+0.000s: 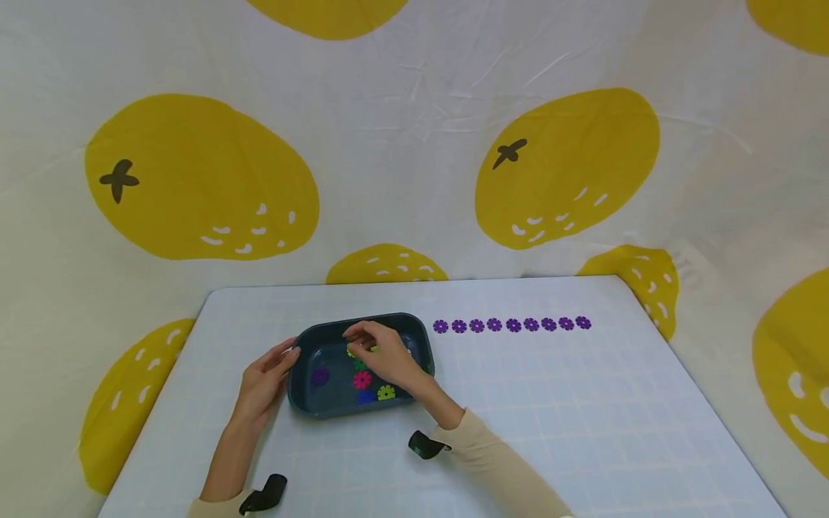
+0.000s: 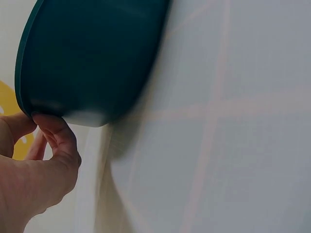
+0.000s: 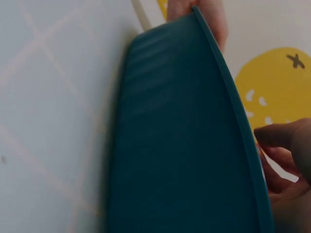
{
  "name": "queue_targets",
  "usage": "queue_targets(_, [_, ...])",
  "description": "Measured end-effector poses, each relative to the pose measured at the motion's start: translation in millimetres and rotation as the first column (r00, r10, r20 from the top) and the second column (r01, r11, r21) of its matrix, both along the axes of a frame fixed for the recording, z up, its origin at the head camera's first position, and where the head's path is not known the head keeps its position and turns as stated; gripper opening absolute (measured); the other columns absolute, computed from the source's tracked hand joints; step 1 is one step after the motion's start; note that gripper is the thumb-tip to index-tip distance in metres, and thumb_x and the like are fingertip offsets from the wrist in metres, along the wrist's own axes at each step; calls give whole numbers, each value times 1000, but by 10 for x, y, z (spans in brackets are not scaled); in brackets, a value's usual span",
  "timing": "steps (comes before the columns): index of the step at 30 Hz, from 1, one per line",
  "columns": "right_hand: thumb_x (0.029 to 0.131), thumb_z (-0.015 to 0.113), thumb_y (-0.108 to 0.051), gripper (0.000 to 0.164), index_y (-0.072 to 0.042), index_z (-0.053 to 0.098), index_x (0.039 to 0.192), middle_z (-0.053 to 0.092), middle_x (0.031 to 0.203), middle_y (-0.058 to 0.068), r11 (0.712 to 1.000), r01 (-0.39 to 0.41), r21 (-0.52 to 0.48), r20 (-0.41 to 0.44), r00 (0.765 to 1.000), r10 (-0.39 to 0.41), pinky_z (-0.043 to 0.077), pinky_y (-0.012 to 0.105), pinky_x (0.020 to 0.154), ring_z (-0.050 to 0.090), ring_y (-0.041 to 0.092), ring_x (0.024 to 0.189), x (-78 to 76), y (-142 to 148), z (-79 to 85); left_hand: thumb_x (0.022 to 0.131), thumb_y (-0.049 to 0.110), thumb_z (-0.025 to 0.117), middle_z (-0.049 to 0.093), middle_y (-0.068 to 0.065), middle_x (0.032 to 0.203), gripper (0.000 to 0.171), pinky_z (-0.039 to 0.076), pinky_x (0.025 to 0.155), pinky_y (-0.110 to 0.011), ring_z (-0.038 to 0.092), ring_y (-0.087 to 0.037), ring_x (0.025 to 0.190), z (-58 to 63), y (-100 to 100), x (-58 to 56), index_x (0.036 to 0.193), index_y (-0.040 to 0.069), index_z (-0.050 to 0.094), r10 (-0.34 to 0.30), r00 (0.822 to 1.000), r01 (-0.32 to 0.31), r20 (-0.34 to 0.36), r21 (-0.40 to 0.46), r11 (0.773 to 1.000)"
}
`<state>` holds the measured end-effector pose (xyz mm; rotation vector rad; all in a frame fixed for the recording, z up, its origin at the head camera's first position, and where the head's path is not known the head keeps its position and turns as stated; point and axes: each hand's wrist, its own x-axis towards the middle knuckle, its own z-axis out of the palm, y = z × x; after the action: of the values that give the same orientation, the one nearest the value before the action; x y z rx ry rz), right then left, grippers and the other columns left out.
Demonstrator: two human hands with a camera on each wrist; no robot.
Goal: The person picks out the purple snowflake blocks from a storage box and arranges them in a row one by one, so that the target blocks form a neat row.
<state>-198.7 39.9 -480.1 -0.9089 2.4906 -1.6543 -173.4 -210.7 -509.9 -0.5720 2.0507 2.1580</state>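
Observation:
A dark teal tray (image 1: 311,406) stands on the table, with several loose flower-shaped pieces inside: a purple flower piece (image 1: 320,377), a pink flower piece (image 1: 362,380), a yellow-green flower piece (image 1: 386,392), plus blue and green ones. My left hand (image 1: 262,385) pinches the tray's left rim between thumb and fingers, as the left wrist view also shows. Over the tray's inside is my right hand (image 1: 385,356), its fingers bent down near yellow-green pieces. The tray wall (image 3: 180,126) blocks most of the right wrist view, so whether the fingertips hold a piece is hidden.
A straight row of several purple flower pieces (image 1: 514,325) lies on the table right of the tray, near the back edge. The white table (image 1: 550,424) carries a faint grid. Behind it hangs a pale cloth (image 1: 401,173) with yellow fruit prints.

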Motion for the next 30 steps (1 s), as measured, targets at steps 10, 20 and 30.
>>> queue_targets(10, [99, 68, -2, 24, 5, 66, 122, 67, 118, 18, 994, -76, 77, 16, 997, 75, 54, 24, 90, 66, 24, 102, 4, -236, -145, 93, 41, 77, 67, 15, 106, 68, 49, 77, -17, 62, -1, 94, -3, 7, -6, 150, 12, 54, -33, 999, 34, 17, -11, 999])
queue_targets(20, [97, 70, -2, 25, 3, 67, 122, 68, 116, 15, 972, -128, 195, 33, 992, 124, 52, 21, 90, 68, 21, 103, -9, -340, -231, 93, 44, 77, 66, 14, 108, 67, 50, 78, -18, 61, -2, 95, 6, 10, -10, 149, 14, 56, -33, 999, 33, 22, -15, 999])
queue_targets(30, [101, 68, -11, 35, -4, 64, 135, 61, 128, 9, 848, -199, 492, -48, 966, 255, 41, 17, 100, 54, 13, 115, -20, -366, -278, 91, 42, 78, 68, 15, 107, 63, 51, 82, -18, 63, -2, 98, -8, 1, -8, 145, 16, 60, -29, 999, 29, 13, 30, 999])
